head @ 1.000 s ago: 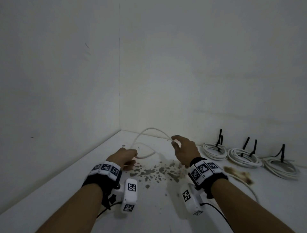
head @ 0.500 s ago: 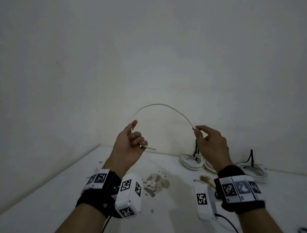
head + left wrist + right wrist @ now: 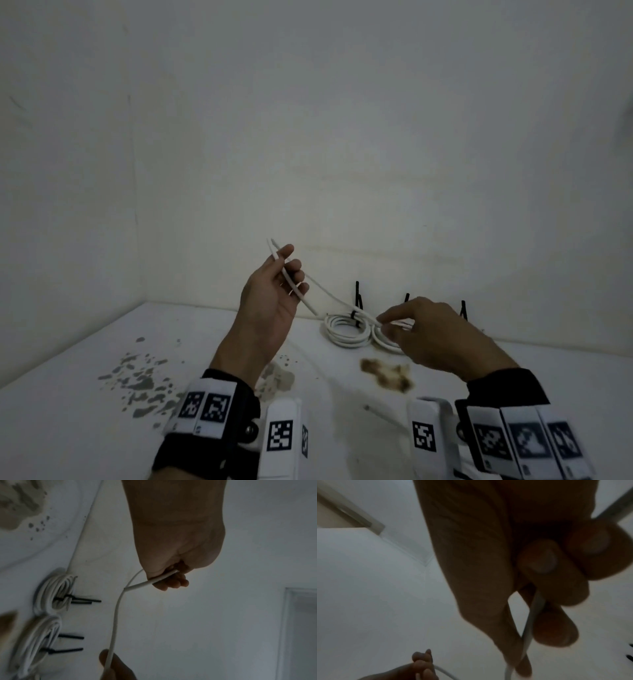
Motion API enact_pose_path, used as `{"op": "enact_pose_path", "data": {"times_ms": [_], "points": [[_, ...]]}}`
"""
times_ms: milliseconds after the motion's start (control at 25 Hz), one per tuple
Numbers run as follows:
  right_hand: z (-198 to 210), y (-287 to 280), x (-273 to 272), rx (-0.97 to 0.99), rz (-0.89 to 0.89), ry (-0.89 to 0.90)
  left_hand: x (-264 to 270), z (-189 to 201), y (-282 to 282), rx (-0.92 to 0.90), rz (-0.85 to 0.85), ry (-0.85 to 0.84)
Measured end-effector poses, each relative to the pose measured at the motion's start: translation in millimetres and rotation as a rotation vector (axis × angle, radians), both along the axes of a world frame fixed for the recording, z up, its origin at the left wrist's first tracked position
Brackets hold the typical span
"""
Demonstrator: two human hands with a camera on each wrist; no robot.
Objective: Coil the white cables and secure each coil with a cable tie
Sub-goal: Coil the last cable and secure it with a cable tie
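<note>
Both hands, left point(image 3: 270, 301) and right point(image 3: 428, 337), pinch the cable point(image 3: 320, 291), though only the right wrist view shows those fingertips point(image 3: 544, 559) clamping it.

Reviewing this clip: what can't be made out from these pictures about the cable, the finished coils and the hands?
- Finished coils: head view, the right hand covers those behind it, so the count is unclear.
- White cable: its far length is cut off by the frame edges; total length unknown.
- Right hand's hold: right wrist view is dark and blurred.
- Left hand: in the left wrist view the palm hides the fingers' hold.
</note>
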State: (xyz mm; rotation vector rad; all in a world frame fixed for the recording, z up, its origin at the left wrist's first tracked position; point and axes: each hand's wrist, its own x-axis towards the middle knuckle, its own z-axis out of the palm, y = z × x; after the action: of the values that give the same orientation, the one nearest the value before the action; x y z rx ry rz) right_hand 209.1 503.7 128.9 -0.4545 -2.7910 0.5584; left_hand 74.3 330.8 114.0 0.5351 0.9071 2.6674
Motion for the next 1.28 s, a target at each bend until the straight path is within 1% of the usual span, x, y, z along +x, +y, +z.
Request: {"op": "enact_pose_path", "data": {"times_ms": [80, 160, 240, 280, 320, 400, 440, 480, 560, 640, 720, 800, 840, 920, 1000, 1040, 1120, 1200, 1280], "points": [[7, -15, 7, 0.124, 0.077, -0.114, -1, 1, 1, -0.031, 0.024, 0.048], [11, -36, 12, 0.206, 0.159, -0.147, 1, 2, 1, -0.049, 0.012, 0.11], [14, -55, 16, 0.27, 0.231, -0.151, 5, 3, 1, -0.13, 0.004, 0.182], [16, -63, 17, 0.297, 0.25, -0.129, 9, 2, 1, -0.229, 0.001, 0.238], [18, -68, 17, 0.317, 0.253, -0.08, 12, 1, 0, -0.373, -0.002, 0.314], [21, -71, 16, 0.329, 0.228, 0.069, 21, 0, -3, -0.677, -0.032, 0.49], [22, -71, 14, 0.305, 0.211, 0.141, 24, -1, -5, -0.769, -0.064, 0.559], [22, -68, 12, 0.264, 0.192, 0.213, 26, -1, -6, -0.815, -0.101, 0.6], [19, -59, 3, 0.173, 0.133, 0.37, 29, 1, -7, -0.824, -0.151, 0.573], [13, -51, -6, 0.104, 0.058, 0.523, 28, 1, -7, -0.822, -0.141, 0.511], [6, -47, -15, 0.1, -0.008, 0.618, 26, -1, -4, -0.814, -0.131, 0.472], [-1, -45, -22, 0.107, -0.044, 0.631, 23, -5, -1, -0.808, -0.102, 0.418], [-3, -41, -25, 0.065, -0.031, 0.601, 21, -6, -1, -0.815, -0.08, 0.391], [-4, -34, -26, -0.117, 0.101, 0.5, 15, -8, -5, -0.807, -0.058, 0.332], [-1, -31, -24, -0.258, 0.252, 0.44, 10, -8, -13, -0.808, -0.083, 0.334], [0, -31, -23, -0.288, 0.286, 0.455, 9, -7, -17, -0.827, -0.111, 0.362], [4, -30, -21, -0.321, 0.271, 0.554, 12, -4, -19, -0.867, -0.161, 0.422], [6, -26, -22, -0.355, 0.197, 0.672, 16, -3, -15, -0.886, -0.169, 0.465], [4, -25, -23, -0.362, 0.11, 0.743, 18, -3, -9, -0.911, -0.137, 0.475]]}}
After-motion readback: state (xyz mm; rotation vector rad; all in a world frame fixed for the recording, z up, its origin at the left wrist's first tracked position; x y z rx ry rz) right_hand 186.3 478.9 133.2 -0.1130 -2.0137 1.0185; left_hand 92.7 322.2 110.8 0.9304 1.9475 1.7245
